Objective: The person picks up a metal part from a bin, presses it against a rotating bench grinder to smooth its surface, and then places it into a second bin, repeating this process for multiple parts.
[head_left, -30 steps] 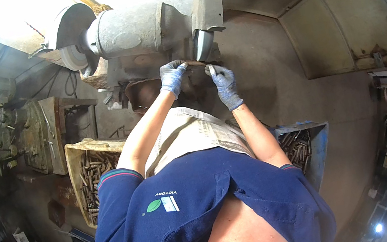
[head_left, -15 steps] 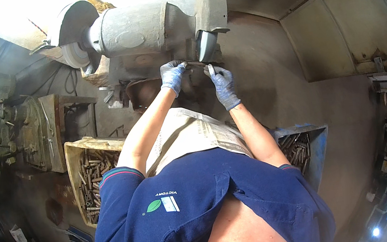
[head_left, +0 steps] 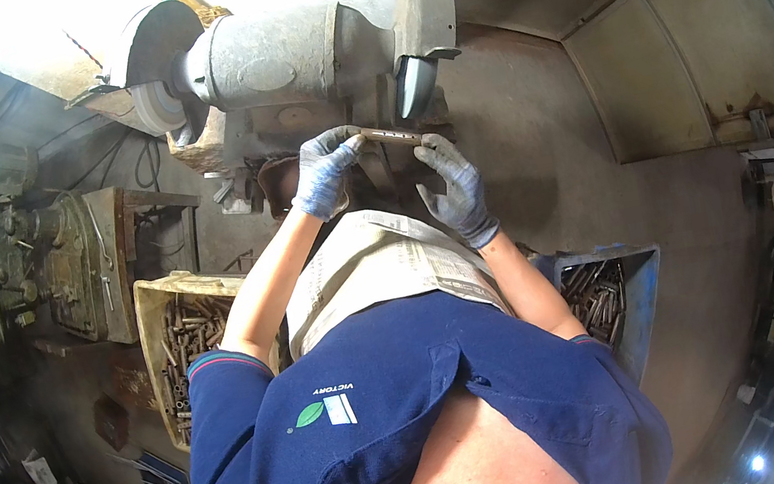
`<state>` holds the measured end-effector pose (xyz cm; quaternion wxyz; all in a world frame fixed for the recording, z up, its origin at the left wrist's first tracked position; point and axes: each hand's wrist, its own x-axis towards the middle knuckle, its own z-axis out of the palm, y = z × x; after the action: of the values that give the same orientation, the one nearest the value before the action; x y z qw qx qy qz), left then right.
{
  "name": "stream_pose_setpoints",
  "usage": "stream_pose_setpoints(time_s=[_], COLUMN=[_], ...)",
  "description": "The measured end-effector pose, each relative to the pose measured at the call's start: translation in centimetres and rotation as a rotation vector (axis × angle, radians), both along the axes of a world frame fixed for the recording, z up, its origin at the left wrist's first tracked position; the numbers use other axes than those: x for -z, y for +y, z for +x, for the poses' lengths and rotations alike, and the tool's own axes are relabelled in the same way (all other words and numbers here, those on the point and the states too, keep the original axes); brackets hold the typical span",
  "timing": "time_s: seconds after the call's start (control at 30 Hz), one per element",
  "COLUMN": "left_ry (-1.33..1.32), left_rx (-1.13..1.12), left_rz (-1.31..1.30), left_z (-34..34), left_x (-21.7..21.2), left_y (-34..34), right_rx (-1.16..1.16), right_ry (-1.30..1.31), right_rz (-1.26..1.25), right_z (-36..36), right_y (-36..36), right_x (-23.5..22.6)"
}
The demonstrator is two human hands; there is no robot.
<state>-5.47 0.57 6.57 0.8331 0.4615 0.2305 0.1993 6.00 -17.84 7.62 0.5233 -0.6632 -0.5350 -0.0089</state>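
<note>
Far, beyond my rod (head_left: 394, 136), stands the grinder (head_left: 272, 56); nearer me, metal parts (head_left: 187, 336) lie in the left bin (head_left: 156, 365) and right bin (head_left: 643, 308).

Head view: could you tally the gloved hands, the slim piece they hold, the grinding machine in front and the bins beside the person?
Gloved hands: 2 (left hand, right hand)
Held slim piece: 1
Grinding machine: 1
Bins: 2 (yellowish bin, blue bin)
Total: 6
Loose pieces in the bins overlap too much to count.

Head-worn fisheye, wide view, looking down
</note>
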Motion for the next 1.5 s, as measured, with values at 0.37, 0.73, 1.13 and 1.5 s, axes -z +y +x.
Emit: stream_pose_setpoints(time_s=[0.37,0.73,1.13,1.5], left_ry=[0.048,0.086,0.187,0.203], left_rx=[0.041,0.043,-0.091,-0.212], left_rz=[0.286,0.220,0.031,0.114], left_z=[1.5,3.2,7.9,4.9], left_x=[-2.0,1.1,4.7,5.7], left_y=[-1.3,-1.3,-4.1,-0.2], right_rx=[0.006,0.177,0.227,0.174], right_ry=[0.396,0.374,0.746,0.798], right_rz=[0.067,0.043,0.119,0.052], right_z=[-0.4,1.4,4.6,2.3], right_y=[-0.9,-0.2,-0.6,3.7], right_x=[1.0,3.9,6.4,8.7])
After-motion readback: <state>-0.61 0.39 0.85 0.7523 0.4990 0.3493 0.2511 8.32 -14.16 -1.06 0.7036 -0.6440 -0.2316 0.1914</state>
